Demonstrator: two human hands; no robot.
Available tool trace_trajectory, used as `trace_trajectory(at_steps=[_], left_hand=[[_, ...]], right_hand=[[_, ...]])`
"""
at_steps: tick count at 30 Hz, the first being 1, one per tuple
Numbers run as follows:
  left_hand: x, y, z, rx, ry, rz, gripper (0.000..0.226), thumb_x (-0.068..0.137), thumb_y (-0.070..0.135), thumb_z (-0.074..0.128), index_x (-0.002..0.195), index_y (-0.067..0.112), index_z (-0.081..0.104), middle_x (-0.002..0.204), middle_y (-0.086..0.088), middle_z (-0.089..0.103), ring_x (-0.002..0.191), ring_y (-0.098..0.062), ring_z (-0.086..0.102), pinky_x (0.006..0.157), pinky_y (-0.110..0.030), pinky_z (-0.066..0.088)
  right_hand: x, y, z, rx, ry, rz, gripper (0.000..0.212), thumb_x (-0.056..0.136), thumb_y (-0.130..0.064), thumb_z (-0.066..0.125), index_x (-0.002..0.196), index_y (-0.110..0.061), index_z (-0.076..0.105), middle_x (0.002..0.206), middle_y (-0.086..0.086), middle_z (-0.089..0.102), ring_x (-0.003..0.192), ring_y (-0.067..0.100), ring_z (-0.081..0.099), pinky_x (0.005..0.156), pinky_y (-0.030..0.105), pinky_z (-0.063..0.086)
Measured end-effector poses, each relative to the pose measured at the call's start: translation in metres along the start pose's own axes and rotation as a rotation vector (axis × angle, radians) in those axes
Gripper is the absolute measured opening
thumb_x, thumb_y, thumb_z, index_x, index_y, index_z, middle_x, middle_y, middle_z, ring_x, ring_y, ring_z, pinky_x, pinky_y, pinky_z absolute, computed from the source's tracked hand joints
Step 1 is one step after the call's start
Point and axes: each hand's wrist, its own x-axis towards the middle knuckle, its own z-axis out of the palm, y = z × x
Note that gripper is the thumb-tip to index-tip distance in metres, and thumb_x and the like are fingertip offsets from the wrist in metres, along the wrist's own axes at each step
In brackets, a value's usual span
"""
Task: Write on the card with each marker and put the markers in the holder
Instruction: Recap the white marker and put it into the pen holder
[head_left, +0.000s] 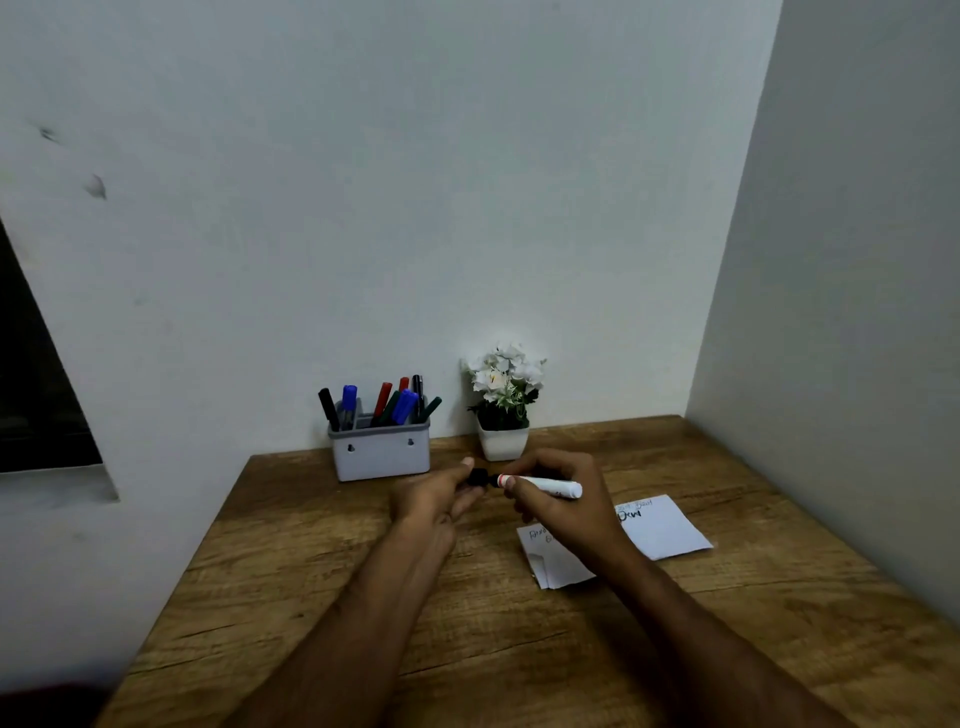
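- The right hand (558, 493) grips a white-barrelled marker (543, 486) just right of the frame's centre, fingers wrapped over the barrel and closed on it.
- The marker lies nearly level, its long axis running left to right across the frame, with the black tip end pointing left toward the other hand.
- The left hand (434, 501) pinches a small black cap (477, 477) between thumb and fingertips, closed on it, right at the marker's tip end.
- Cap and tip are in line and touching or just apart; which of the two cannot be told, nor whether the cap is going on or coming off.
- The card (660, 527) lies flat on the tabletop (322, 597) to the lower right of the hands, partly hidden by the right wrist, with some dark writing on it.
- The grey holder (382, 452) stands at the back of the tabletop, up and left of the hands, beside a small pot of white flowers (504, 400), and already carries several black, blue, red and green markers.
- The left hand is nearer the holder and the right nearer the card.
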Motion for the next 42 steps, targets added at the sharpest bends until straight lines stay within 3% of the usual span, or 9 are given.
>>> trace_trajectory(at_steps=[5,11,17,23,27,30,33,35,42], left_hand=[[-0.006,-0.004,0.005,0.010,-0.021,0.041,0.021,0.078,-0.008,0.075,0.096,-0.014,0.065,0.091,-0.025,0.072,0.072,-0.029,0.074,0.060,-0.032,0.062],[-0.011,-0.005,0.008,-0.011,-0.022,0.051,0.023,0.079,-0.007,0.075,0.099,-0.013,0.066,0.091,-0.024,0.072,0.071,-0.028,0.075,0.059,-0.029,0.062],[-0.010,0.000,0.011,-0.075,-0.011,0.034,0.020,0.079,-0.008,0.074,0.099,-0.011,0.068,0.090,-0.021,0.073,0.065,-0.024,0.074,0.059,-0.027,0.061],[-0.004,0.019,-0.002,-0.072,-0.056,0.022,0.023,0.082,-0.010,0.070,0.105,-0.010,0.068,0.103,-0.024,0.071,0.091,-0.029,0.070,0.081,-0.034,0.060],[0.002,0.038,-0.015,-0.024,-0.020,0.091,0.024,0.080,-0.012,0.070,0.104,-0.009,0.068,0.103,-0.022,0.071,0.092,-0.028,0.070,0.068,-0.031,0.062],[0.003,0.055,-0.023,-0.035,0.014,0.198,0.027,0.078,-0.011,0.073,0.104,-0.007,0.068,0.102,-0.021,0.072,0.092,-0.027,0.071,0.074,-0.034,0.062],[0.003,0.076,-0.025,-0.021,0.092,0.413,0.028,0.074,-0.012,0.077,0.100,-0.006,0.069,0.097,-0.018,0.073,0.077,-0.018,0.074,0.067,-0.028,0.061],[0.005,0.090,-0.025,0.088,0.130,0.591,0.027,0.071,-0.009,0.081,0.095,-0.001,0.072,0.090,-0.014,0.075,0.069,-0.013,0.074,0.061,-0.021,0.058],[0.009,0.133,0.004,0.394,0.136,1.035,0.028,0.067,-0.003,0.085,0.091,0.009,0.075,0.079,0.005,0.073,0.070,0.000,0.070,0.068,-0.014,0.056]], right_hand=[[0.002,0.004,0.000,0.000,0.022,0.027,0.010,0.090,-0.008,0.075,0.082,-0.008,0.080,0.069,0.013,0.074,0.063,0.037,0.071,0.054,0.050,0.058],[0.010,0.006,0.000,0.005,-0.004,0.029,0.015,0.093,-0.012,0.075,0.079,-0.006,0.077,0.068,0.012,0.073,0.060,0.033,0.069,0.054,0.043,0.056],[0.014,0.005,0.009,0.060,0.059,0.032,0.020,0.092,-0.001,0.073,0.072,-0.006,0.074,0.063,0.010,0.071,0.056,0.019,0.065,0.054,0.032,0.052],[0.024,0.009,0.031,0.062,0.015,0.009,0.009,0.093,-0.007,0.074,0.086,-0.009,0.078,0.073,0.005,0.075,0.064,0.019,0.069,0.058,0.036,0.054],[0.032,0.007,0.047,0.169,-0.039,0.020,0.006,0.094,-0.008,0.075,0.098,-0.009,0.080,0.083,0.010,0.077,0.067,0.029,0.070,0.059,0.040,0.057],[0.038,0.010,0.053,0.254,-0.067,0.076,0.019,0.089,-0.002,0.079,0.106,-0.008,0.079,0.086,0.016,0.077,0.071,0.027,0.071,0.064,0.039,0.060],[0.046,0.016,0.057,0.232,-0.024,0.151,0.025,0.084,0.002,0.082,0.106,-0.010,0.079,0.089,0.015,0.079,0.076,0.033,0.075,0.070,0.038,0.064],[0.053,0.019,0.060,0.194,-0.030,0.176,0.025,0.082,0.003,0.083,0.102,-0.012,0.078,0.088,0.012,0.079,0.077,0.027,0.076,0.070,0.033,0.065],[0.073,0.028,0.072,-0.092,-0.084,0.160,0.024,0.086,-0.004,0.080,0.106,-0.015,0.076,0.088,-0.002,0.078,0.082,0.009,0.074,0.076,0.026,0.064]])
